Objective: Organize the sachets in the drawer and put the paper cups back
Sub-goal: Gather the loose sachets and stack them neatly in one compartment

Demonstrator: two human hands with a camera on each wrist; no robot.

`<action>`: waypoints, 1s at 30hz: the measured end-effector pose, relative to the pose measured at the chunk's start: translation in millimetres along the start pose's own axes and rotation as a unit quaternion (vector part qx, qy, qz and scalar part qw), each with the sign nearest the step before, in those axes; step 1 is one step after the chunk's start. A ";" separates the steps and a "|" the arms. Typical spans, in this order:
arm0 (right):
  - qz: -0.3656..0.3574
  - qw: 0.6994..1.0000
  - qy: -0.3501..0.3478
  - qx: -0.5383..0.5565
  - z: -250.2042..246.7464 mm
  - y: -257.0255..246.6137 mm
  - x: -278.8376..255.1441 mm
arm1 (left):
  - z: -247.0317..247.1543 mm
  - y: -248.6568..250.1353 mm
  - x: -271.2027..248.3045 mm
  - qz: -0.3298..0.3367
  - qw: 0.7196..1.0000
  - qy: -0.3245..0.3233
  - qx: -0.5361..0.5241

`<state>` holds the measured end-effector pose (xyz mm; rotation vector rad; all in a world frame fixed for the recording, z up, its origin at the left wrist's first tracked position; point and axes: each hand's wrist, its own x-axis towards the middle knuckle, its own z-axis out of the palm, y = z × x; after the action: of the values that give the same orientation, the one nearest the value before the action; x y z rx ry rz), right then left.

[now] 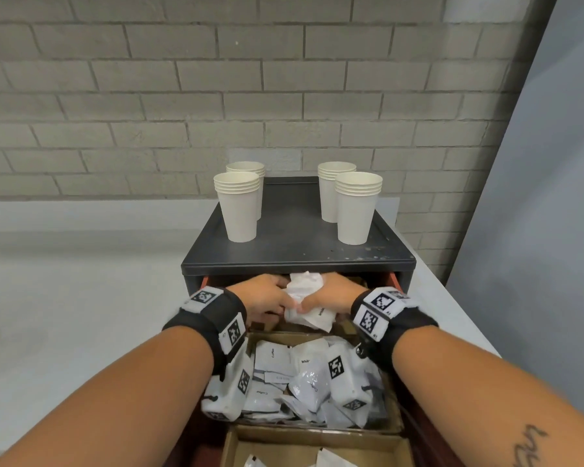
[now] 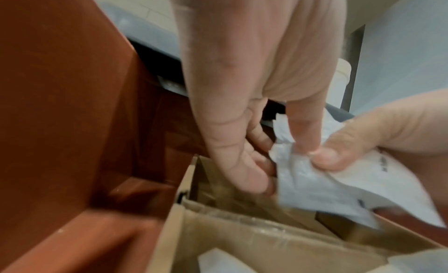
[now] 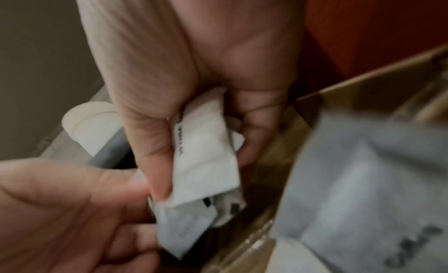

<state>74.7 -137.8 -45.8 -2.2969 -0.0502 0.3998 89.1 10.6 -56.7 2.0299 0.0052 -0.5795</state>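
A bundle of white sachets (image 1: 305, 293) is held between both hands above the rear cardboard compartment (image 1: 267, 328) of the open drawer. My left hand (image 1: 268, 298) pinches the bundle's left side with thumb and curled fingers (image 2: 244, 173). My right hand (image 1: 332, 293) grips its right side, fingers curled round the sachets (image 3: 206, 162). The middle compartment (image 1: 317, 429) holds a loose pile of several sachets (image 1: 297, 382). Stacks of paper cups stand on the dark cabinet top (image 1: 297, 237): two at the left (image 1: 238, 210), two at the right (image 1: 358, 210).
The drawer has red-brown walls (image 2: 60, 104) on both sides. A front cardboard compartment (image 1: 236, 446) holds a few sachets. The cabinet sits on a white counter (image 1: 81, 298) against a grey brick wall; the counter's edge runs close on the right.
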 end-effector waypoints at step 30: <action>0.142 0.949 -0.009 -0.281 32.0 21.0 -44.9 | 42.2 24.0 -56.8 -0.054 0.849 -0.034 0.525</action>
<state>20.6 -136.9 -69.3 -2.8774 0.1843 0.6156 27.7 -23.4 -31.0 3.0843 -0.3069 -0.8310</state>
